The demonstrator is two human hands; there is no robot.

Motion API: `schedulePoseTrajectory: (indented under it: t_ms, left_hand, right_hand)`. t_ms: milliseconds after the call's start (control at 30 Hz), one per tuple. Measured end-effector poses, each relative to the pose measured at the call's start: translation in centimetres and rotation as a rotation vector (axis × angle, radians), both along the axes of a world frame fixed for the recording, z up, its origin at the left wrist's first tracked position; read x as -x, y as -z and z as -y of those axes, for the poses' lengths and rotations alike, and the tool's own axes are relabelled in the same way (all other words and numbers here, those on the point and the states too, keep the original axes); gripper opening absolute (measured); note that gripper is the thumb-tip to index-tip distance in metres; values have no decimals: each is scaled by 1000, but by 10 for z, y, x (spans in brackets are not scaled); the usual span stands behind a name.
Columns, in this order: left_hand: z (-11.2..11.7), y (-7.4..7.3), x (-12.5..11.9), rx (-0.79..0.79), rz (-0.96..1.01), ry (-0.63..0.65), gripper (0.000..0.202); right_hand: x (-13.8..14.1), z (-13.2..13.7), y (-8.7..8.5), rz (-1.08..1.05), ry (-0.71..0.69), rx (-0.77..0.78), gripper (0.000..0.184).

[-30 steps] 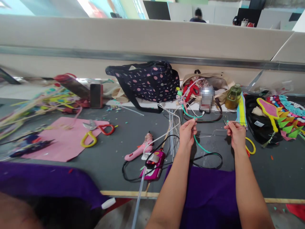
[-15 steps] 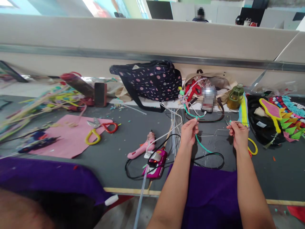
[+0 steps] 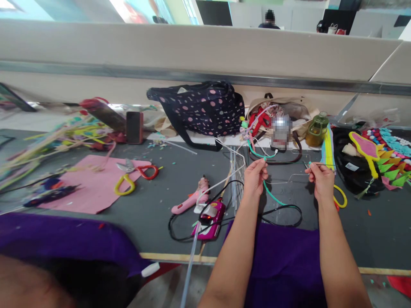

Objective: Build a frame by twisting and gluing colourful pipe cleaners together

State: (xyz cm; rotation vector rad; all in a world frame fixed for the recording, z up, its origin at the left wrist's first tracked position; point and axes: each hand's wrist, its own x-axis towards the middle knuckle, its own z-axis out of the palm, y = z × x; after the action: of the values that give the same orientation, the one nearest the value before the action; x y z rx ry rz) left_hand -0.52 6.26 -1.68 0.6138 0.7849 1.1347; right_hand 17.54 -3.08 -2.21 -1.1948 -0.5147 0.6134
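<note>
My left hand (image 3: 256,176) is closed in a pinch on a thin green cord (image 3: 272,196), which trails below it over the dark table. My right hand (image 3: 322,179) pinches a thin dark wire (image 3: 330,164) whose end sticks out to the right. A fine line runs across between the two hands at fingertip height. Between them a thin bent metal wire (image 3: 290,176) shows over the tabletop. Close by my right forearm lies the yellow handle of a pair of scissors (image 3: 341,196), partly hidden. The fingertips cover whatever small part lies inside each pinch.
Left of my arms lie a pink glue gun (image 3: 189,202), a magenta power box (image 3: 212,222) and a black cable (image 3: 282,223). Scissors (image 3: 128,182) rest on pink paper (image 3: 93,188). Behind stand a dotted bag (image 3: 205,109) and a green bottle (image 3: 317,130). A person's purple-covered lap (image 3: 64,235) is at left.
</note>
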Motion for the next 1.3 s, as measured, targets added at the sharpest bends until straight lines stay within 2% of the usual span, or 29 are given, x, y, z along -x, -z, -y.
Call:
schedulePoseTrajectory:
  t_ms: [300, 600, 1300]
  left_hand:
    - [-1, 2, 0, -15, -32, -21, 35]
    - [-1, 4, 0, -16, -66, -25, 37]
    - [-1, 4, 0, -33, -76, -44, 35]
  right_hand:
    - [1, 0, -1, -11, -1, -13, 24]
    - [0, 1, -3, -125, -43, -6, 27]
    - [2, 2, -5, -132, -41, -36, 26]
